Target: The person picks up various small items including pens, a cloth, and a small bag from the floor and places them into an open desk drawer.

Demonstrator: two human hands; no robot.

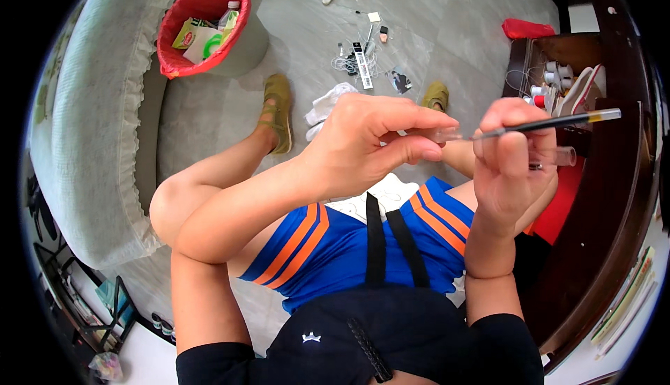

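In front of my lap, my left hand (377, 137) pinches a small clear plastic pen piece (448, 134) between thumb and fingers; most of it is hidden by them. My right hand (513, 158) is closed on a pen refill (558, 123), dark with a yellowish section near its outer end. The refill's thin end points at the clear piece; whether the two touch, I cannot tell. Also inside my right hand's curled fingers is a clear tube (564, 156), probably the pen barrel, sticking out to the right below the refill.
A bin with a red liner (237, 19) stands at far left beside a covered sofa (98, 127). On the grey floor ahead lie a slim package (362, 65), tangled cables (345, 63) and white cloth (326, 109). An open dark drawer (569, 47) with spools is at right.
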